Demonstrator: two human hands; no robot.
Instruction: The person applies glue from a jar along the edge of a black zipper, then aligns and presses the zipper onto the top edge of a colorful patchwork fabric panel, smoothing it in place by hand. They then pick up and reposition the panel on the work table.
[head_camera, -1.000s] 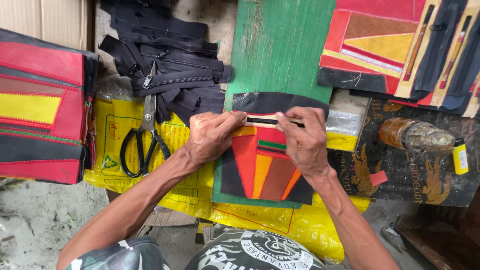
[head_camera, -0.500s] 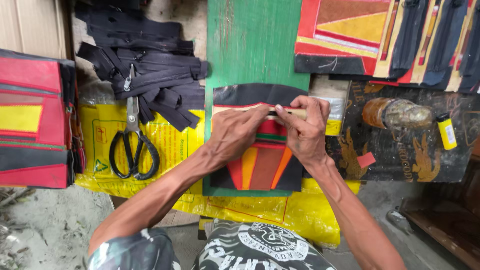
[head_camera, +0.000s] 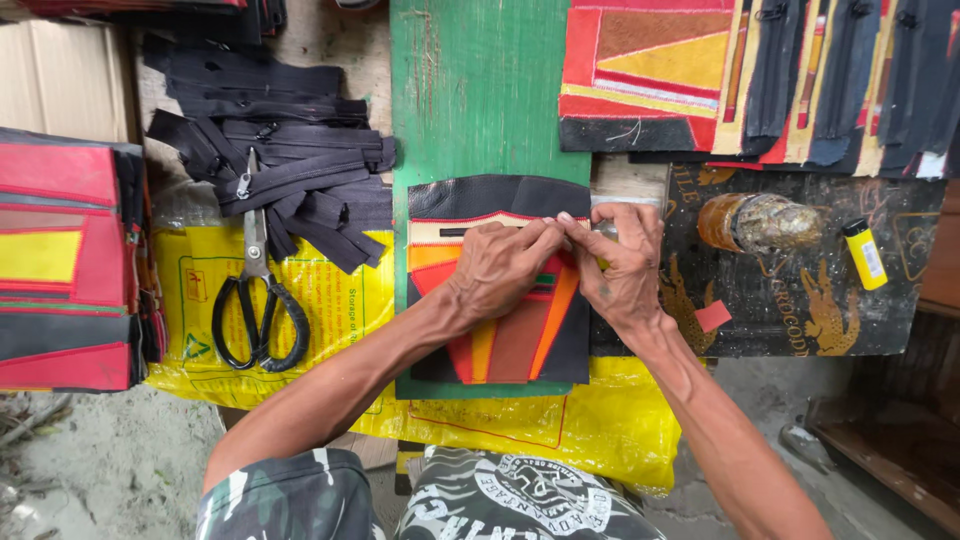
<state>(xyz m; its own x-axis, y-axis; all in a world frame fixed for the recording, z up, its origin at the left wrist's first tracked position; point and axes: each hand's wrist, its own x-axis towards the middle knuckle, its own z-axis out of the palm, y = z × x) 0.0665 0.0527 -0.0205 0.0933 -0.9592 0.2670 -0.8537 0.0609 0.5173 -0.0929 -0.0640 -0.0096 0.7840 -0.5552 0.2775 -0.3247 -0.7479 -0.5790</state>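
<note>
A patchwork leather piece (head_camera: 520, 340) in black, red, orange and yellow lies on a green board (head_camera: 480, 90). My left hand (head_camera: 500, 265) rests on its upper half, fingertips pinching at the pale strip near the top right. My right hand (head_camera: 628, 265) meets it there, fingers closed on a thin tool whose yellowish end barely shows under the fingers. The piece's black top edge is uncovered above both hands.
Black-handled scissors (head_camera: 258, 300) lie on a yellow plastic sack (head_camera: 330, 290) to the left, below a heap of black zippers (head_camera: 290, 170). Red panels (head_camera: 60, 270) are stacked far left. At right are a wrapped jar (head_camera: 755, 222), a yellow lighter (head_camera: 865, 255) and more patchwork panels (head_camera: 650, 70).
Both hands have slid to the right along the top strip of the piece. The long tool, seen lying across the strip before, is now mostly hidden in my right hand.
</note>
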